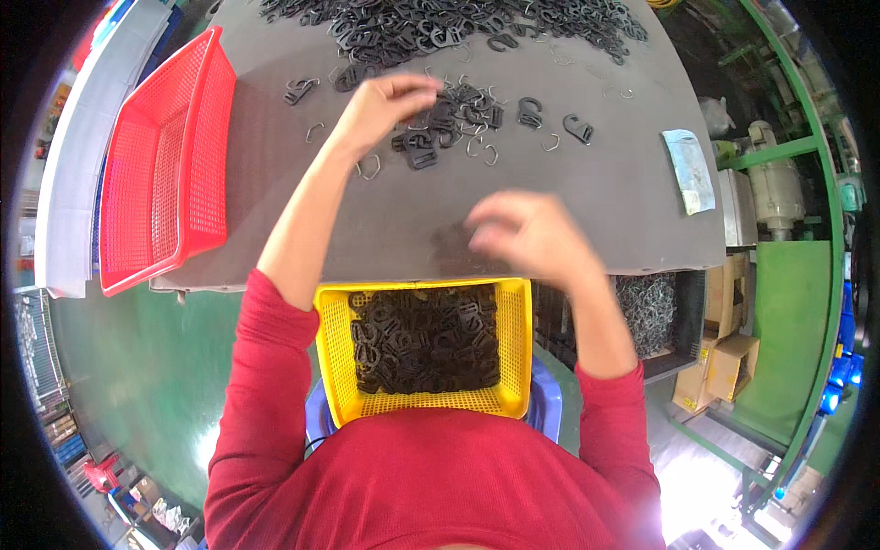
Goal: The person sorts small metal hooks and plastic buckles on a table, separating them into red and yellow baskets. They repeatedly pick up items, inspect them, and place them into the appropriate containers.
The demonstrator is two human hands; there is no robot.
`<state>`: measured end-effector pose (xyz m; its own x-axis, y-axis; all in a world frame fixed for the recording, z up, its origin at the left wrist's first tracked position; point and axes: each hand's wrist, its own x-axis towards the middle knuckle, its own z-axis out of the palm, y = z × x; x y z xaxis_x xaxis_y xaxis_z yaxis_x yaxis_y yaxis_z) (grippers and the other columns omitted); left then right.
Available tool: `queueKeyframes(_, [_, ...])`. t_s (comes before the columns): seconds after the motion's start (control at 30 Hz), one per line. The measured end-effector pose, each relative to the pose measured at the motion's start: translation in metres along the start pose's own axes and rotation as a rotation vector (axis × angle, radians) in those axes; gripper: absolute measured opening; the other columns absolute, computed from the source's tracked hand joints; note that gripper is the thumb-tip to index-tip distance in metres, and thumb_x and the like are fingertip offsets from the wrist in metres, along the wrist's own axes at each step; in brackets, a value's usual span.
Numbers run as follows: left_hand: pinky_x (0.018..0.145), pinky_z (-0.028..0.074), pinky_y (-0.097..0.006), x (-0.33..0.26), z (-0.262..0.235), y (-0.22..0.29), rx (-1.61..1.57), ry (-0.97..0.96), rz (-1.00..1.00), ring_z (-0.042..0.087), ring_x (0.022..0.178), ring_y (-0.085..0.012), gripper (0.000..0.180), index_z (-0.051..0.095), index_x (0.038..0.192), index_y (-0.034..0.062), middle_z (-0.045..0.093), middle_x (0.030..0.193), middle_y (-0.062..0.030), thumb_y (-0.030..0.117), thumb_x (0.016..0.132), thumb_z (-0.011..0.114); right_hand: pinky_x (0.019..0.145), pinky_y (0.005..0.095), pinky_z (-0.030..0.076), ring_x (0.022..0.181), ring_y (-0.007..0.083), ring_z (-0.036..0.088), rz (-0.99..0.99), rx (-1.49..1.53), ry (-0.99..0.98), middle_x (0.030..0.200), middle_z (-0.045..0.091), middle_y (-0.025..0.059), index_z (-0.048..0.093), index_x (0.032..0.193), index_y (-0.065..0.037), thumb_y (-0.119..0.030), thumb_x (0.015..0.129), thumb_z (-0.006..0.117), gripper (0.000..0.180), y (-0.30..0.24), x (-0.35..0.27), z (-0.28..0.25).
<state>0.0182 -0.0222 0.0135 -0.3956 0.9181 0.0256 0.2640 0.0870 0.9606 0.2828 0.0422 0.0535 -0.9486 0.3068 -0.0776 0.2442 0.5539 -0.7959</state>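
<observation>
Over a small cluster of black plastic hook-shaped buckles (442,117) and bent metal wire rings (491,154), my left hand (383,108) has its fingertips drawn close together. Whatever they may hold is too blurred to make out. My right hand (530,231), smeared by motion, hovers above the table's near edge. Its thumb and forefinger are apart, and nothing shows between them. Below the edge, in front of my body, a yellow basket (515,353) holds many black buckles (423,337).
A large heap of black buckles (440,32) covers the far table (394,234). At left stands a red basket (165,174); at right lies a pale blue packet (687,171). Under the right edge, a dark bin holds metal wire rings (644,312), near cardboard boxes (718,376).
</observation>
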Motion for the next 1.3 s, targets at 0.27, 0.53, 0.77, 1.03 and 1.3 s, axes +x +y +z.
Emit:
queueKeyframes(0.27, [0.064,0.046,-0.026,0.031,0.007,0.012,-0.473,0.041,-0.351,0.055,0.07,-0.0089,0.026,0.063,0.09,0.0074,0.059,0.08,0.0025,0.033,0.086,0.061,0.082,0.0383,0.046,0.097,0.0269,0.057,0.376,-0.508,0.528,0.104,0.063,0.0073,0.061,0.109,-0.008,-0.019,0.074,0.072,0.039,0.132,0.048,-0.094])
queueKeyframes(0.53, [0.072,0.053,-0.042,0.084,0.145,0.035,0.839,0.01,-0.026,0.066,0.084,-0.0338,0.057,0.058,0.096,-0.0013,0.066,0.087,-0.0192,0.046,0.067,0.074,0.064,0.0262,0.047,0.078,0.0114,0.058,0.217,0.99,0.668,0.086,0.059,0.0004,0.06,0.108,-0.006,-0.017,0.083,0.068,0.029,0.149,0.034,-0.106])
queueKeyframes(0.77, [0.072,0.05,-0.037,0.065,0.117,0.024,0.478,-0.013,0.011,0.065,0.082,-0.0287,0.034,0.067,0.085,0.0026,0.069,0.085,-0.0122,0.035,0.075,0.068,0.048,0.0223,0.033,0.059,0.0084,0.045,0.264,0.975,0.484,0.071,0.05,-0.0032,0.059,0.094,-0.007,-0.031,0.081,0.07,0.029,0.107,0.101,-0.101])
queueKeyframes(1.03, [0.045,0.028,-0.022,-0.032,-0.043,0.012,-0.476,0.142,-0.416,0.044,0.057,-0.0063,0.036,0.057,0.062,0.0176,0.047,0.06,0.0056,0.045,0.085,0.061,0.08,0.0393,0.049,0.088,0.0292,0.063,0.087,-0.545,0.271,0.092,0.067,0.0111,0.066,0.095,-0.007,-0.043,0.064,0.079,0.049,0.042,0.223,-0.001])
queueKeyframes(1.3, [0.06,0.052,-0.035,-0.055,-0.127,-0.049,-1.309,0.487,-0.253,0.056,0.078,-0.0252,0.037,0.046,0.059,0.0093,0.052,0.069,-0.0093,0.029,0.086,0.062,0.056,0.0249,0.044,0.077,0.0144,0.063,0.171,0.822,-0.062,0.099,0.065,0.0059,0.059,0.097,-0.008,-0.024,0.078,0.068,0.026,0.024,0.22,-0.01])
